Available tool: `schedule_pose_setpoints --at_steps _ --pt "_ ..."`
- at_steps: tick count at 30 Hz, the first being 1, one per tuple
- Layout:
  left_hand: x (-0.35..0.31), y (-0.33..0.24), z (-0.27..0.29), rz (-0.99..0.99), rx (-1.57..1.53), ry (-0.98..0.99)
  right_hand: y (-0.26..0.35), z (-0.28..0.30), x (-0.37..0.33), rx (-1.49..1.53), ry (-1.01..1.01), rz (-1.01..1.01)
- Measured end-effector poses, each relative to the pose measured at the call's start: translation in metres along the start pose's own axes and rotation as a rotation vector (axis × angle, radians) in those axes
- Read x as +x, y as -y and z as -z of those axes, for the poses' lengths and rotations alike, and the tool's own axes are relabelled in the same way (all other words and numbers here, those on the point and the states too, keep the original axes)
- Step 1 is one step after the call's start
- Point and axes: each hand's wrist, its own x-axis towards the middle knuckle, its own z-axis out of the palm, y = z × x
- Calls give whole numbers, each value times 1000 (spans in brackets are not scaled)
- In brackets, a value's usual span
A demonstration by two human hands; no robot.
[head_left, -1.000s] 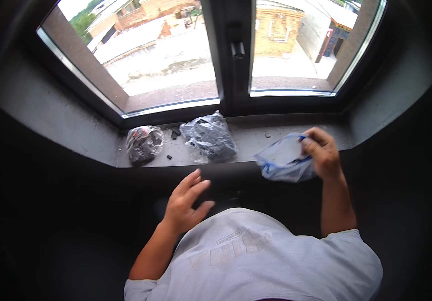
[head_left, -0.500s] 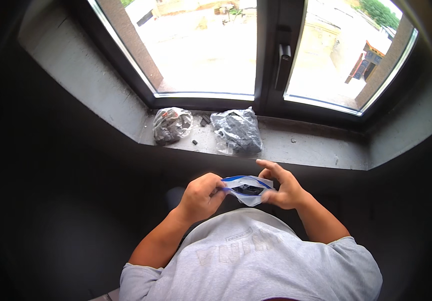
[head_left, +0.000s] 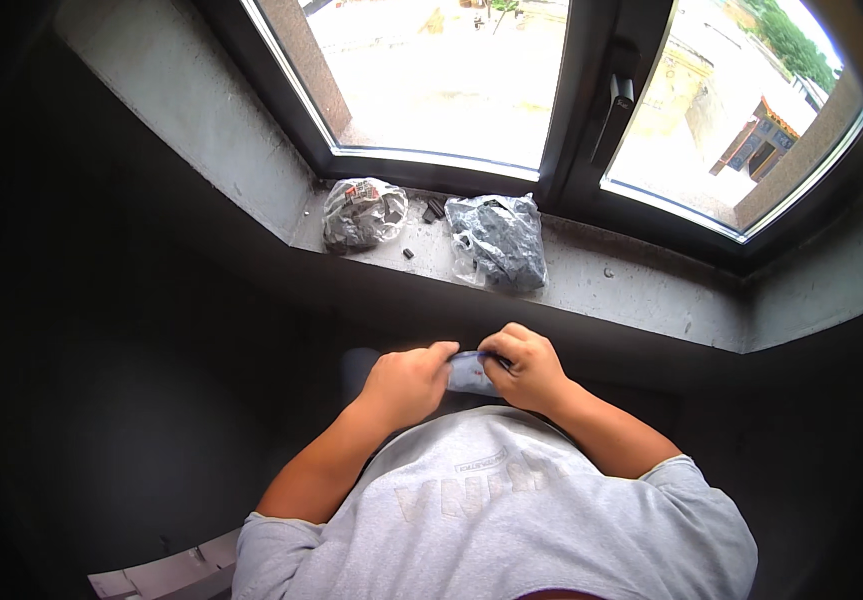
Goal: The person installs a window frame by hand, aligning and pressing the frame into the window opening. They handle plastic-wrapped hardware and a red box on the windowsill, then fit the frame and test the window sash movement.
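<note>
A small whitish zip bag (head_left: 468,375) with a blue strip along its top hangs between my hands, in front of my grey shirt. My left hand (head_left: 410,380) pinches its left top corner. At the right end of the strip, my right hand (head_left: 522,368) is closed on the bag with bent fingers. The mouth now looks flat, and what lies inside is hidden. Beyond my hands, on the window sill, sit a clear plastic bag of dark pieces (head_left: 363,216) and a larger clear bag of dark grey pieces (head_left: 498,240).
Several loose black pieces (head_left: 433,210) lie on the sill (head_left: 631,293) between the two bags. Behind it stands a dark-framed window with a handle (head_left: 619,95). At the lower left a pale, box-like edge (head_left: 176,565) shows on the floor.
The zip bag's mouth was spread, showing black things inside; now it is drawn flat. My right hand has moved left and closed on its strip. The whole view has tilted a little.
</note>
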Motion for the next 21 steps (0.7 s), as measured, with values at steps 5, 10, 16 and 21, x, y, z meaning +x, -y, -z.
schedule_pose_setpoints --at_steps 5,10,16,21 --pt "6 20 -19 -148 -24 -182 -9 -13 8 162 11 -112" --pt "0 28 -38 73 -184 -179 -8 -13 16 178 52 -88" --pt "3 26 -33 -13 -111 -219 -4 -19 27 206 265 85" --pt "-19 44 -37 255 -306 -127 -23 -15 73 66 -13 -92"
